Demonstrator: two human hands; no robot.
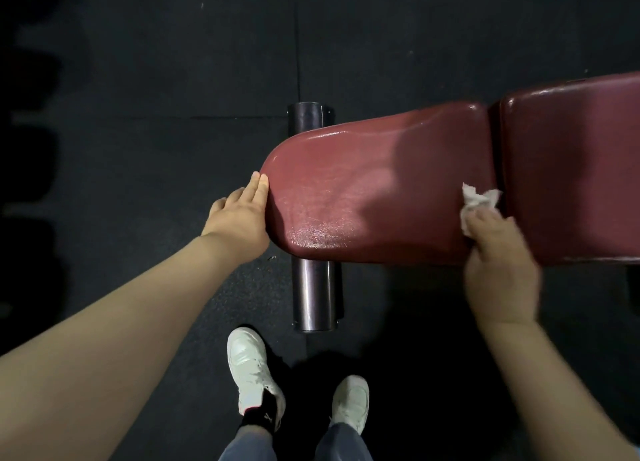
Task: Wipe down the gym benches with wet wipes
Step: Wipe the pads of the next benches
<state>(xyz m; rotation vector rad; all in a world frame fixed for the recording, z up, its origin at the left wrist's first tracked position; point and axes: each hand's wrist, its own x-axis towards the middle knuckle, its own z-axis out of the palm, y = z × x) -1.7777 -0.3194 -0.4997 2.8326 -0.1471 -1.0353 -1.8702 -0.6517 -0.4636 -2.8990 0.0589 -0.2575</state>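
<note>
My right hand [498, 266] gripped crumpled wet wipe [479, 199] at seat pad [363, 190]; left hand [242, 214] flat-fingered, steadying. Seat glistened, probably wiped; back pad [571, 169] seemingly remained.

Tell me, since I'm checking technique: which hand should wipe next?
The right hand: it already grips the crumpled white wet wipe on the maroon padded bench seat; the left hand holds nothing.

The bench pad [363, 190] looks like dark red vinyl, glossy and finely grained; beneath it a cross tube [313, 294] of smooth, dull-shining metal; the floor [156, 62] under the bench is matt, speckled rubber; the wipe [479, 199] on the pad is crumpled white cloth-like paper.
</note>
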